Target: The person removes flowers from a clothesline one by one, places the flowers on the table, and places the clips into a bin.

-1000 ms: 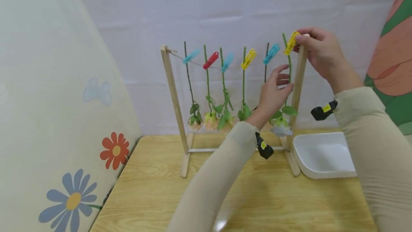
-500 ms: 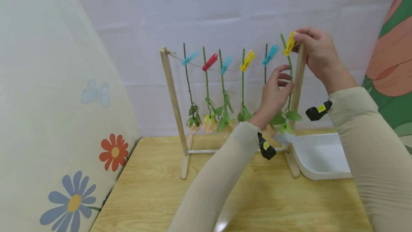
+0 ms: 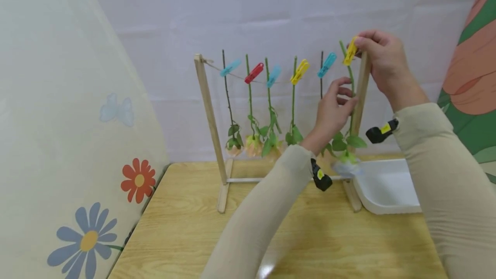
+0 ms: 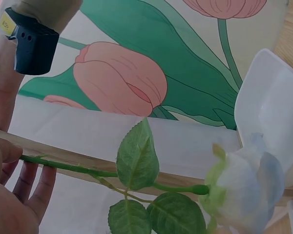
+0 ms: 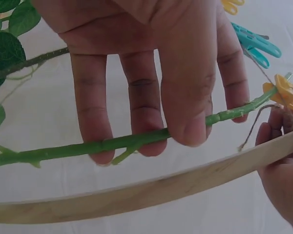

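Note:
In the head view my left hand (image 3: 334,109) pinches the green stem of an upside-down rose (image 4: 256,187). The thumb lies in front of that stem and the fingers behind it, as the right wrist view shows. The bloom is white with pale blue petals and hangs lowest. Higher up, at the top of the right post (image 3: 363,76), my right hand (image 3: 387,61) grips a yellow clothespin (image 3: 350,51). The clothespin sits at the stem's upper end, by the twine (image 5: 256,124). Part of the right hand is hidden behind the post in the right wrist view.
Several roses hang upside down along the line, held by blue, red (image 3: 254,72) and yellow (image 3: 300,71) clothespins. The wooden rack stands on a wood-grain table (image 3: 186,227). Right of its foot is a white tray (image 3: 387,208). A white cloth (image 3: 240,3) hangs behind.
The rose's bloom has swung to the right, toward the tray's edge. My left hand has shifted slightly right with the stem. The right hand stays at the post top with the yellow clothespin.

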`<state>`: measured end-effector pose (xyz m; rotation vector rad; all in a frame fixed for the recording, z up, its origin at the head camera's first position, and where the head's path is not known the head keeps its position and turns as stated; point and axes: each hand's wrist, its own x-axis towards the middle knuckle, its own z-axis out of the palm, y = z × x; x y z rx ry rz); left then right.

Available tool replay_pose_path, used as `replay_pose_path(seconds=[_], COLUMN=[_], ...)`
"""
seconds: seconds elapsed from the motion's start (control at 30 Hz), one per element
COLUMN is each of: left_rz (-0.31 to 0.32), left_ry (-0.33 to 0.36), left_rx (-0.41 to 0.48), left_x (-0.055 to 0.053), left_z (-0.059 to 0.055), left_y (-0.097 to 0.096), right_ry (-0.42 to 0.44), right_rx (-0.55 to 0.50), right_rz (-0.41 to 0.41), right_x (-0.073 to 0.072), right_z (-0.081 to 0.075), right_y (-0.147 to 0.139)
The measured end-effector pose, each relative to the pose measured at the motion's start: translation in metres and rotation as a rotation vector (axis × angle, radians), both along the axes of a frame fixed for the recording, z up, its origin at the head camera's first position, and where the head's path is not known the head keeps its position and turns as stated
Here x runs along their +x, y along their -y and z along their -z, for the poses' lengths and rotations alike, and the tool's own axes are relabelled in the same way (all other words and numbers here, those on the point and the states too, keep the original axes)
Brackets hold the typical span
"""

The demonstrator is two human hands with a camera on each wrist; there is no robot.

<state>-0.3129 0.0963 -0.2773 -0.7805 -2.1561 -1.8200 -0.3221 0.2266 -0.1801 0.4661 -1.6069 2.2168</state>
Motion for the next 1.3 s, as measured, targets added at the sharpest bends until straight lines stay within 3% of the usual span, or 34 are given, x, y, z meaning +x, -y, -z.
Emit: replay_pose_path(seconds=[0.3, 0.73, 1.03, 1.3], left_rz=[0.014, 0.062, 0.100, 0.133], left_ry=[-0.012, -0.102, -0.181, -0.215], left_rx=[-0.024, -0.031, -0.051, -0.075], left_x=[0.003, 0.018, 0.029, 0.037], left_z=[0.006, 0.017, 0.019, 0.016], left_y=[0.003, 0.010, 0.013, 0.016], right_ry=[-0.034, -0.196, -0.296, -0.254], right_rx=[-0.059, -0.252, -0.317, -0.383], right_rz=[0.053, -0.010, -0.034, -0.045], right_x=[0.000, 0.002, 0.011, 0.019], right_z=[-0.004, -0.006, -0.006, -0.001], right_y=[0.005, 0.003, -0.010, -0.021])
